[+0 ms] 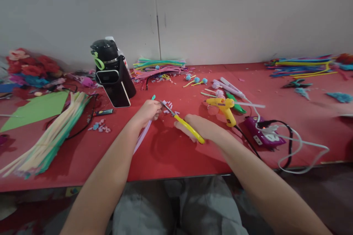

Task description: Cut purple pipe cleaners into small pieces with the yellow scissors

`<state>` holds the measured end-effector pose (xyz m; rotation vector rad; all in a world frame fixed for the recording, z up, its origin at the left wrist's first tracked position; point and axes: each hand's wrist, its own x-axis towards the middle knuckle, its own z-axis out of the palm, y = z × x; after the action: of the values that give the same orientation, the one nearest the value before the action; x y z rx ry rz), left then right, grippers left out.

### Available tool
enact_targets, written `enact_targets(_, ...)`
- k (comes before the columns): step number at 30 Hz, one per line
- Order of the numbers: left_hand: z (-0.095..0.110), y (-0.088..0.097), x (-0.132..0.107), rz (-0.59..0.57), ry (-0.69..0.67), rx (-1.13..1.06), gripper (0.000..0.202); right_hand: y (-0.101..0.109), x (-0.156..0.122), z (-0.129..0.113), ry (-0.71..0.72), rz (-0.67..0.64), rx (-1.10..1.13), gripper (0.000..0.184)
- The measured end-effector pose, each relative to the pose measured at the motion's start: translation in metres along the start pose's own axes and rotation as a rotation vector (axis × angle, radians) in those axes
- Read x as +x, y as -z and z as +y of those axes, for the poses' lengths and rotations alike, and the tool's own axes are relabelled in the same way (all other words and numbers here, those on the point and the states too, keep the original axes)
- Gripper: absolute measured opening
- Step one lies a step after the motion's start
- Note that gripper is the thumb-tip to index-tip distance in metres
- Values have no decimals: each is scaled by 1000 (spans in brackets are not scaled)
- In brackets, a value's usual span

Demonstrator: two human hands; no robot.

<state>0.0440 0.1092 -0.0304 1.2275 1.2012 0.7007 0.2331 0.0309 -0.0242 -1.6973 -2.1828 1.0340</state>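
The forearms (107, 169) come nearest, passing over the grey trousers (209, 205) to 2 hands above the red table (171, 158). The left hand (150, 112) is closed on purple strips (143, 136), which trail from it back toward the lap; the tight pinch presumably keeps their ends steady at the blades. A teal tip (153, 97) shows just past its knuckles. The right hand (202, 126) is wrapped around the yellow handles of the scissors (190, 128), aimed at the left fingertips; whether the blades are parted, I cannot tell.

Snippets (170, 104) lie beside the blades, between the hands, likely so they gather in 1 spot. Left of the left hand are more bits (103, 128), a small tube (103, 112) and a stem bundle (55, 132), all laid within apparent reach. Right of the right hand, the glue gun (224, 106) lies on its side, apparently to be handy, near a power strip (259, 136). Beyond both hands sit 3 blue pompoms (196, 80), their yellow stems pointing toward the person.
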Motion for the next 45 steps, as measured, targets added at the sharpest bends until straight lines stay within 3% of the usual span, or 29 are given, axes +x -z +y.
enact_targets(2,0,0,2,-7,15,-15,31,-2,4,1,-32,-72,3,41)
enact_targets(5,-1,2,4,-26,34,-35,33,-6,7,4,-76,-37,25,49)
enact_targets(16,-6,11,8,-75,68,-85,29,-8,5,-5,-111,-40,31,48)
enact_targets(22,-6,15,7,-94,63,-89,27,-11,1,-17,-214,89,1,51)
enact_targets(27,-3,17,-1,-110,40,-65,29,-9,5,5,-136,-10,226,57)
enact_targets(30,0,17,-5,-117,15,-52,26,2,14,17,-86,92,266,60)
enact_targets(34,-1,17,-4,-107,-1,-36,28,34,44,12,-172,294,-110,53)
enact_targets(35,-2,17,-3,-107,-1,-31,30,44,55,9,-218,302,-250,50)
enact_targets(39,-6,18,-1,-107,2,-6,31,78,109,0,-304,394,-424,49)
enact_targets(45,-9,19,-2,-124,11,36,32,99,152,3,-287,407,-701,41)
